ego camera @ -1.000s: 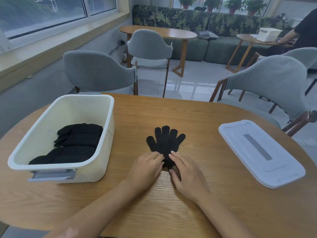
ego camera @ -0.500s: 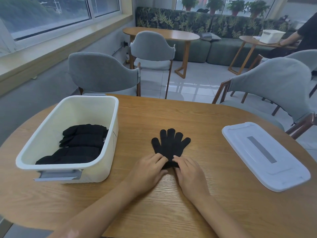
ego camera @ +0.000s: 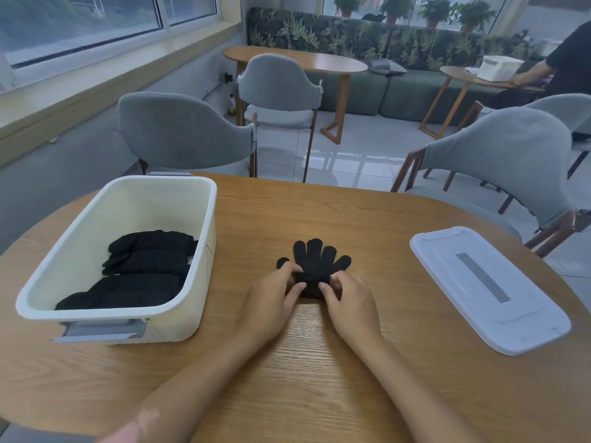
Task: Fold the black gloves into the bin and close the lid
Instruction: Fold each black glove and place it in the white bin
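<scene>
One bin, one lid, three chairs, two hands

We seem to be in a café-like lounge: oval wooden tables, grey upholstered chairs, a long leaf-patterned sofa bench (potted plants behind it), wide windows and a pale tiled floor.

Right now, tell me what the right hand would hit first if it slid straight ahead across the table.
The right hand already pinches the cuff of the black glove; going straight on, it would run over that glove's spread fingers first. Beyond that, bare table, as far as visible.
</scene>
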{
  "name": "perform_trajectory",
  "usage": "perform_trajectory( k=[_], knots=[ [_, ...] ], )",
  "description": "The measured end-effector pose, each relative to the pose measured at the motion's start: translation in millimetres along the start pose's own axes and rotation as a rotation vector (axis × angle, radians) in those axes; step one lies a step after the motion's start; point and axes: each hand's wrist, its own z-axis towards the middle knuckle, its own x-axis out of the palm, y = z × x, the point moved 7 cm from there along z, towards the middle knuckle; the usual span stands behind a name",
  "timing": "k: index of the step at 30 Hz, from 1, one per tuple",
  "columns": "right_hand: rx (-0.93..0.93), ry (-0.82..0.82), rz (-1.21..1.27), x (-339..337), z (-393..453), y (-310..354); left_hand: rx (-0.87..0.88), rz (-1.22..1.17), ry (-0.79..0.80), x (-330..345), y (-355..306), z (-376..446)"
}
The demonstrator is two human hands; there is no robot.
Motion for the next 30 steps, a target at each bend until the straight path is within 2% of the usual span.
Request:
perform_trajectory(
  k=[5, 11, 15, 17, 19, 23, 30],
  knots=[
    [0.045, 0.01, -0.011, 6, 6, -2, -0.043, -0.006, -0.062, 2, 4, 6],
    [0.024, -0.087, -0.009, 1, 1, 6, 0.059, 0.04, -0.045, 10, 1, 7],
    [-0.284, -0.199, -0.2, -7, -14, 29, 0.095, 0.015, -0.05, 12, 0, 7],
    [-0.42, -0.191, -0.274, -3, -22, 34, 0.111, 0.007, -0.055, 12, -1, 7],
    [-0.475, -0.131, -0.35, 5, -27, 34, 0.119, 0.008, -0.061, 13, 0, 6],
    [-0.45, -0.057, -0.425, 16, -27, 26, 0.148, 0.052, -0.06, 18, 0, 5],
    [-0.433, -0.064, -0.42, 18, -24, 25, 0.162, 0.052, 0.034, 18, -1, 2]
  ],
)
